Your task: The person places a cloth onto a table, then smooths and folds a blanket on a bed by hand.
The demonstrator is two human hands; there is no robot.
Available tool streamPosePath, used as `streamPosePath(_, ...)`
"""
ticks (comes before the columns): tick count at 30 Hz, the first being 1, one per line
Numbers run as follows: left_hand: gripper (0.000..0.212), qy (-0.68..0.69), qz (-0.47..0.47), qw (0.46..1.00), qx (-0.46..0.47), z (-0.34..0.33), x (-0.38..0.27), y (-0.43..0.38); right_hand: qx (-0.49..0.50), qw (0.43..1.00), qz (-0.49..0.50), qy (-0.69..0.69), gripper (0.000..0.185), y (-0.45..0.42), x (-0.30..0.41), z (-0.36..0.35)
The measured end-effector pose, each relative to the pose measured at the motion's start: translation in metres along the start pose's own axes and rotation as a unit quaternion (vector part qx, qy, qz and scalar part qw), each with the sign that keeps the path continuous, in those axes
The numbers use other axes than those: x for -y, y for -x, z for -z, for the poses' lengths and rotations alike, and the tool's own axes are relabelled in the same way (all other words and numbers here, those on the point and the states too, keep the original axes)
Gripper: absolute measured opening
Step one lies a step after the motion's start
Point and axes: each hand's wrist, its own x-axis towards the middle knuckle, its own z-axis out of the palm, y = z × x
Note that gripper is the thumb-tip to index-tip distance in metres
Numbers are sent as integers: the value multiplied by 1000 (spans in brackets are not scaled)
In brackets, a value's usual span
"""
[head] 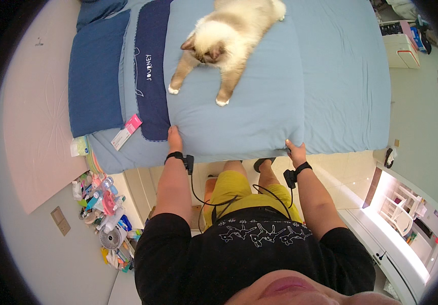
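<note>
A folded light-blue quilt (241, 122) lies on the bed, with a dark navy band bearing white writing along its left part. My left hand (175, 140) grips the quilt's near edge beside the navy band; some of its fingers are hidden. Towards the right near corner, my right hand (297, 151) pinches the same edge, its thumb on top and some fingers out of sight. A cream-and-brown cat (226, 42) lies on the quilt, front paws stretched towards me. Left of my left hand, a pink-and-white box (126, 132) rests on the bedding.
Dark-blue pillows (97, 76) lie by the pale headboard (43, 114). Bedside clutter, including a small fan (111, 237), crowds the left. Light-blue bedding (344, 84) extends right. Black cables (219, 204) hang from my wrist straps across my front. A white door (390, 244) stands at lower right.
</note>
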Motion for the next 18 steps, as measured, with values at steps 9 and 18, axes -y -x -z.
streamPosePath(9, 58, 210, 309, 919, 124, 15, -27, 59, -7, 1000, 26, 2, 44, -5, -6, 2)
streamPosePath(18, 65, 400, 259, 874, 97, 6, -61, 104, -65, 996, -63, -12, 52, 21, 37, -11)
